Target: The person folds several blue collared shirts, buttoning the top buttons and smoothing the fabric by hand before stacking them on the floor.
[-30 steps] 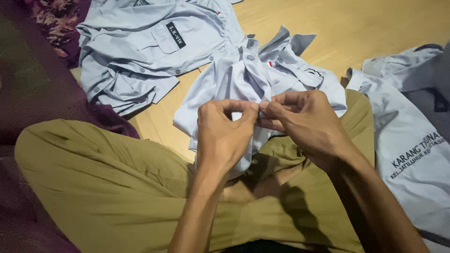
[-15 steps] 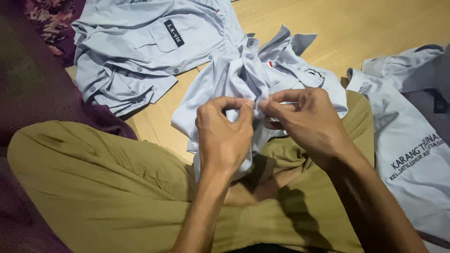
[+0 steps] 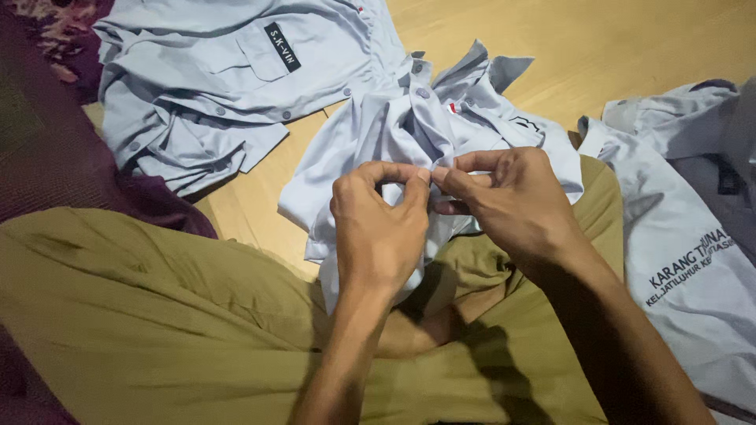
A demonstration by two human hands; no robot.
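On the wooden floor we sit cross-legged in olive trousers, pale grey-blue shirts spread around us. A spread shirt with a dark chest label lies at the far left; another shirt with dark lettering lies on our right. Across our knee lies the crumpled shirt. Our left hand and right hand meet above it, fingertips pinching a fold of its cloth between them.

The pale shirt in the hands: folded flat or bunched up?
Bunched up. The pale shirt lies crumpled over the lap, collar sticking up, while the left hand and right hand pinch its edge.
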